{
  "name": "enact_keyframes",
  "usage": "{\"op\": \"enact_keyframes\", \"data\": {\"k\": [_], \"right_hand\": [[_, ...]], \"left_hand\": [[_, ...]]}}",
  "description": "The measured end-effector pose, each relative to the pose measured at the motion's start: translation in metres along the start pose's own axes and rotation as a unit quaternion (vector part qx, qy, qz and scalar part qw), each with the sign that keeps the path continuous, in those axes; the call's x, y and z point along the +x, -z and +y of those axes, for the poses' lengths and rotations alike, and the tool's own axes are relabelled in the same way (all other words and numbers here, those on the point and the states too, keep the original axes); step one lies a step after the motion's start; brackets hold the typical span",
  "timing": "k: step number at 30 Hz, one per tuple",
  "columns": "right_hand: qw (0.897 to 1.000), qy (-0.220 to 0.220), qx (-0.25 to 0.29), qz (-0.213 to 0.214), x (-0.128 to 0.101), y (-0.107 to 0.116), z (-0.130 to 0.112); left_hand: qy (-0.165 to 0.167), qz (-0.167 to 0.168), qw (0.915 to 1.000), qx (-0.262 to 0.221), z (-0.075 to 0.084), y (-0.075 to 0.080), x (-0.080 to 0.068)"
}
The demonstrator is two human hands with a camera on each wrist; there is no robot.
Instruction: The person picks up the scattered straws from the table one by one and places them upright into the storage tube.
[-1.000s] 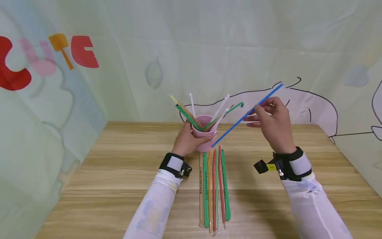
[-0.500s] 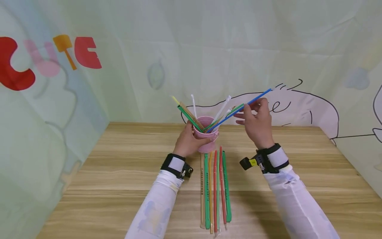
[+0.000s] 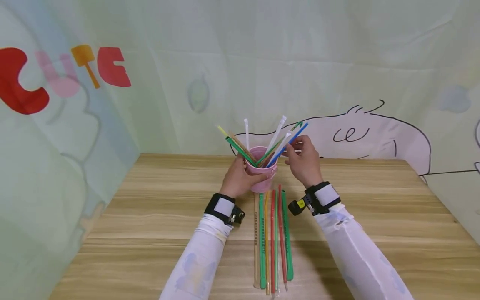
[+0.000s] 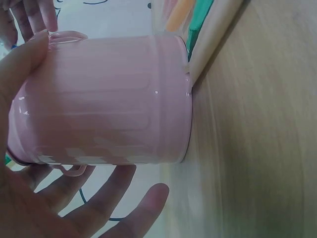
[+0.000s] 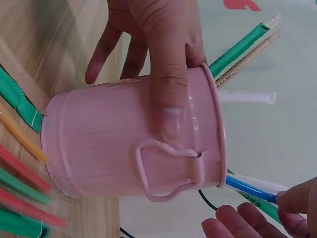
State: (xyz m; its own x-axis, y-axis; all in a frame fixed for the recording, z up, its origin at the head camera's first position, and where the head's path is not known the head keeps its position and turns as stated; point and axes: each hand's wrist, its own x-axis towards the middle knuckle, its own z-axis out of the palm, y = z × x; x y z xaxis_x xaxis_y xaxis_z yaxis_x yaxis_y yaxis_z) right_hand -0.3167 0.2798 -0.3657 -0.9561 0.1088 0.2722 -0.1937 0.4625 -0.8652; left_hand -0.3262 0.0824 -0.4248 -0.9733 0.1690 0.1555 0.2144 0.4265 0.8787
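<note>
A pink metal bucket (image 3: pixel 262 187) with small side handles stands upright on the table, holding several wrapped straws. My left hand (image 3: pixel 237 178) grips it from the left, with the thumb across the front of its wall (image 5: pixel 104 144). In the left wrist view, the fingers (image 4: pixel 116 196) spread along the bucket's far side. My right hand (image 3: pixel 305 163) is just right of the rim and pinches a blue straw (image 3: pixel 299 131) between thumb and fingers. The blue straw (image 5: pixel 250 190) leans to the right, its lower end hidden inside the bucket.
In front of the bucket, several straws lie side by side: a brown paper-wrapped one (image 3: pixel 256 246), green-wrapped ones (image 3: pixel 262 246), an orange one (image 3: pixel 267 250) and red ones (image 3: pixel 273 241). A printed cloth backdrop (image 3: pixel 210 75) rises behind the wooden table (image 3: pixel 168 208).
My right hand has moved left to the bucket, bringing the blue straw's lower end over the rim and down inside. My left hand has kept its grip on the bucket.
</note>
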Motion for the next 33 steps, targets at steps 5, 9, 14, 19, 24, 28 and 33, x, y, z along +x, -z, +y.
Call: {"op": "enact_keyframes", "data": {"k": [5,9,14,19,24,28,33], "right_hand": [[1.000,-0.012,0.005,-0.012,-0.001,-0.001,0.001],[0.998,-0.039,0.018,-0.042,-0.004,0.000,0.003],[0.994,-0.065,0.046,-0.077,-0.006,-0.001,0.007],[0.987,-0.058,0.080,-0.123,-0.009,-0.011,0.012],[0.977,-0.008,0.103,-0.184,-0.014,-0.027,0.015],[0.966,0.036,0.135,-0.219,-0.016,-0.037,0.014],[0.967,0.049,0.142,-0.207,-0.018,-0.043,0.015]], "left_hand": [[-0.003,-0.005,1.0000,-0.008,0.001,-0.001,-0.001],[-0.003,-0.002,1.0000,0.002,0.002,0.000,-0.002],[0.003,-0.003,1.0000,0.001,0.002,0.001,-0.003],[-0.001,-0.003,1.0000,-0.004,0.000,0.003,-0.004],[0.001,0.004,0.9998,0.017,0.001,0.005,-0.007],[0.011,0.012,0.9994,0.030,0.002,0.006,-0.008],[0.028,0.007,0.9992,0.030,0.004,0.007,-0.010]]}}
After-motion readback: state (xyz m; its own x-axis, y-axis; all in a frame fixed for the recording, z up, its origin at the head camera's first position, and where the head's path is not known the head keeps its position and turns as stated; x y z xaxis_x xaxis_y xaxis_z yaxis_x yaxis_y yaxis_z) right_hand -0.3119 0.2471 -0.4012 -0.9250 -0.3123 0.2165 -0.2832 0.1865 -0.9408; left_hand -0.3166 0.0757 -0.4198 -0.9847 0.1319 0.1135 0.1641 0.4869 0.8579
